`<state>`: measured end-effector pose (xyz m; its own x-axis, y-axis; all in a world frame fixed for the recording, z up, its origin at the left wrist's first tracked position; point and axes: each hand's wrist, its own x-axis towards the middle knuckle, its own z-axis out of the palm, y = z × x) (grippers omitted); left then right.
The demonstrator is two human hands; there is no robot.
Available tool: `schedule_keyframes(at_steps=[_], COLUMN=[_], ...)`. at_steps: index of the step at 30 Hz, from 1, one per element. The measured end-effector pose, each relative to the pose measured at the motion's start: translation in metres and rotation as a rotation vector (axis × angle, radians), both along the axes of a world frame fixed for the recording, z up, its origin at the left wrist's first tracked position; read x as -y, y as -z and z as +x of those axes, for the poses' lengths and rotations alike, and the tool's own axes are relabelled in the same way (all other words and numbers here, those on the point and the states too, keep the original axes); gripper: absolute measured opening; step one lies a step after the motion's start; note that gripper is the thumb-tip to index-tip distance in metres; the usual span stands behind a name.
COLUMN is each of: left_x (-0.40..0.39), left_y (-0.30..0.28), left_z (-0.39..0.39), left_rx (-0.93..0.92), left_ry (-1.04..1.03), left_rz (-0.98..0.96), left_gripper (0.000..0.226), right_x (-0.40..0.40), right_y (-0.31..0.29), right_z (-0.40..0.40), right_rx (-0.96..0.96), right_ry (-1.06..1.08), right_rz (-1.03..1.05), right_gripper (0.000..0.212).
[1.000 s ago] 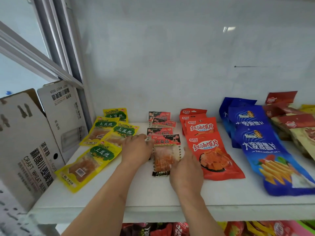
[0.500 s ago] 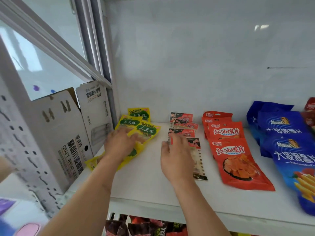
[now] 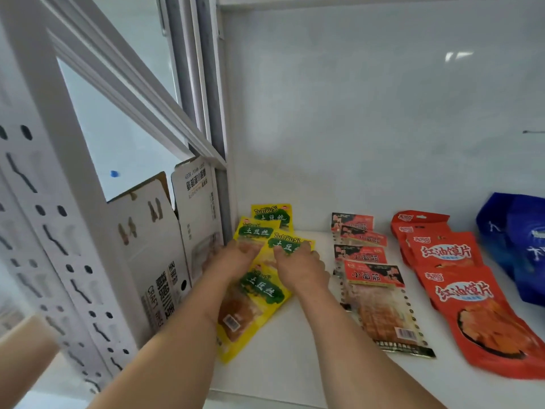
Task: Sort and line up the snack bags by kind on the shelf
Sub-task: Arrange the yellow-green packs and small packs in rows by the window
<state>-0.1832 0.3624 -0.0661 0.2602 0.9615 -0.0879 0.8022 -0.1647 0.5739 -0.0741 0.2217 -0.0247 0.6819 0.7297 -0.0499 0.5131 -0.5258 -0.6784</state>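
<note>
Yellow snack bags lie in a loose overlapping row at the left end of the white shelf, close to the cardboard box that stands just left of them. My left hand rests flat on the bags nearest the box, fingers spread and fairly straight. My right hand presses down just right of it, fingertips on a bag's green label, fingers relaxed rather than curled. Farther from the box lie a row of small red-and-black bags, then the orange-red bags, then blue bags at the frame edge.
</note>
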Motion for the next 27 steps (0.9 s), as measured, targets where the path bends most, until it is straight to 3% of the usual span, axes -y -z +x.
schedule_keyframes(at_steps=[5,10,15,20,23,27], left_x=[0.023,0.017,0.014,0.002,0.000,-0.006], left_y=[-0.020,-0.014,-0.017,-0.023,-0.025,-0.026], left_z=[0.009,0.010,0.012,0.021,0.029,0.040], left_rx=[0.062,0.045,0.096,0.172,0.193,0.231], left_ry=[0.059,0.041,0.009,0.011,0.036,0.062], left_rz=[-0.021,-0.001,0.029,0.029,-0.006,-0.019], left_gripper=[0.067,0.087,0.070,0.088,0.068,0.078], right_x=[-0.017,-0.033,-0.041,-0.043,-0.044,-0.048], right_y=[0.005,0.012,0.018,0.020,0.024,0.027], right_z=[0.005,0.007,0.013,0.023,0.026,0.032], right_rx=[-0.031,-0.030,-0.061,0.019,0.050,0.031], right_ry=[0.013,-0.022,-0.033,-0.024,-0.033,-0.028], right_rz=[0.063,0.093,0.115,0.073,0.040,0.054], right_gripper=[0.077,0.067,0.068,0.078,0.080,0.077])
